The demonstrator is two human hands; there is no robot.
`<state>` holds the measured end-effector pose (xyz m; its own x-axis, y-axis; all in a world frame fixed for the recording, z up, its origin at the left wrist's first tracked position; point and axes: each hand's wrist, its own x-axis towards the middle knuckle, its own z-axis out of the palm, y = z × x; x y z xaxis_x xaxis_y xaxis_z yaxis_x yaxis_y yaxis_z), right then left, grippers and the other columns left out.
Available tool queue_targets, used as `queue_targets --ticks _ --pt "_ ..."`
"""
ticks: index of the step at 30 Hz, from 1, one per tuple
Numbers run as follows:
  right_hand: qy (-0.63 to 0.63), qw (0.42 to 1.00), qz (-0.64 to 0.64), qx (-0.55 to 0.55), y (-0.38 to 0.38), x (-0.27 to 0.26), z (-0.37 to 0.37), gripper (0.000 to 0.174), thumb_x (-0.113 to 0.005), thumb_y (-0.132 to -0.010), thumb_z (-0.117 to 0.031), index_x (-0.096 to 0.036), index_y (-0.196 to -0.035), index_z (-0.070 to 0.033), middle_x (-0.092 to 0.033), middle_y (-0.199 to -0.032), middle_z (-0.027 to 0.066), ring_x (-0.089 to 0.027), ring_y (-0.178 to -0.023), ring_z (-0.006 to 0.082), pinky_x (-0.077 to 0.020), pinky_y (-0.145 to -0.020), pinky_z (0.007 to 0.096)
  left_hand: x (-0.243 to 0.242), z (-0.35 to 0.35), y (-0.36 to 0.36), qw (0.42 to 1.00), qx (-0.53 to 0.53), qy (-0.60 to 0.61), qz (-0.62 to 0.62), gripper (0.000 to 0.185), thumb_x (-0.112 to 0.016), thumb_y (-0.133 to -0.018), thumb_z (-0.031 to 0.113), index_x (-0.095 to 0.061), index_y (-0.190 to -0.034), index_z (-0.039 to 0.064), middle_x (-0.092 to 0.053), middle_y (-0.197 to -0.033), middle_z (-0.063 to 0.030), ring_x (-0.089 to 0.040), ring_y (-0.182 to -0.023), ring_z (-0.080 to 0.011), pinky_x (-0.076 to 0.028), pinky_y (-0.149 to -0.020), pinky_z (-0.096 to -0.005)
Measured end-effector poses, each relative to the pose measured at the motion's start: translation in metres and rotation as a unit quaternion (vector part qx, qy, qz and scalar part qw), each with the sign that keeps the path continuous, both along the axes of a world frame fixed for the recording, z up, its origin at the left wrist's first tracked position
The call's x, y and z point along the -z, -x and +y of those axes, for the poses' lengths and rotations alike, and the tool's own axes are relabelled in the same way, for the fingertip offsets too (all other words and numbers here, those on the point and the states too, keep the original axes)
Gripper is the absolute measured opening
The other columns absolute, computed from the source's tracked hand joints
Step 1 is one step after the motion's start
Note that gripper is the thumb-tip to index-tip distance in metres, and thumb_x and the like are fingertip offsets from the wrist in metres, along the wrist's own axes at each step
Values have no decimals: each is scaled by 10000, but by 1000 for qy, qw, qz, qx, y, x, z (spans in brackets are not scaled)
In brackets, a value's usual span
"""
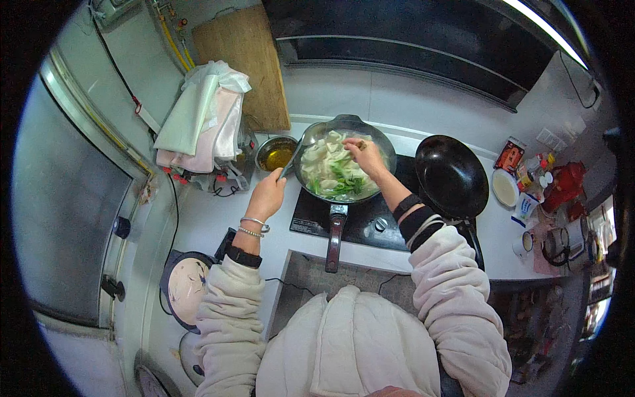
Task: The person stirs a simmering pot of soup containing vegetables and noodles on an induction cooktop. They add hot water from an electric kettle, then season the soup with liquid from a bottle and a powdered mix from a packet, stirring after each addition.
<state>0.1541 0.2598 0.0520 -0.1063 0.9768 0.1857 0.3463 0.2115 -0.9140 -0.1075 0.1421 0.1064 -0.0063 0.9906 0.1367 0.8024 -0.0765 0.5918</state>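
Observation:
A dark wok (387, 181) stands on the black cooktop (312, 218), its handle pointing towards me. Pale dumplings or wide noodle pieces (317, 154) and green leafy vegetables (342, 181) lie in cloudy liquid inside it. My left hand (265, 196) is closed around the handle of a ladle or spoon (292, 161), whose head reaches the wok's upper left side. Over the food is my right hand (366, 156), its fingertips bent together near a small brownish thing; whether they pinch it is unclear. A metal bowl of yellow oily liquid (278, 155) sits left of the wok.
An empty black frying pan (451, 173) is right of the wok. Further right are a white round dish (505, 187), a red packet (509, 155), bottles and a mug (523, 244). A wooden board (243, 69) and cloth-covered things (198, 119) stand left; the range hood (412, 54) hangs above.

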Motion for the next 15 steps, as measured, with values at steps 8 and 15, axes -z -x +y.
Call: queue_targets --ticks 8,15 --pt "42 994 97 8 -34 -4 17 181 -525 -882 -131 -638 -985 -34 -653 -840 60 -608 -745 124 -483 -652 249 8 -6 5 996 -28 51 -62 383 -457 -879 227 -499 -1194 14 -562 -1086 -249 -532 -1000 -405 -428 -852 -428" --pt "-48 995 74 44 -79 -46 -29 234 -497 -908 -197 -622 -1042 -51 -661 -830 66 -622 -749 129 -475 -652 244 13 -18 0 996 -36 48 -62 401 -468 -875 236 -484 -1217 28 -571 -1091 -230 -537 -999 -399 -432 -852 -418"
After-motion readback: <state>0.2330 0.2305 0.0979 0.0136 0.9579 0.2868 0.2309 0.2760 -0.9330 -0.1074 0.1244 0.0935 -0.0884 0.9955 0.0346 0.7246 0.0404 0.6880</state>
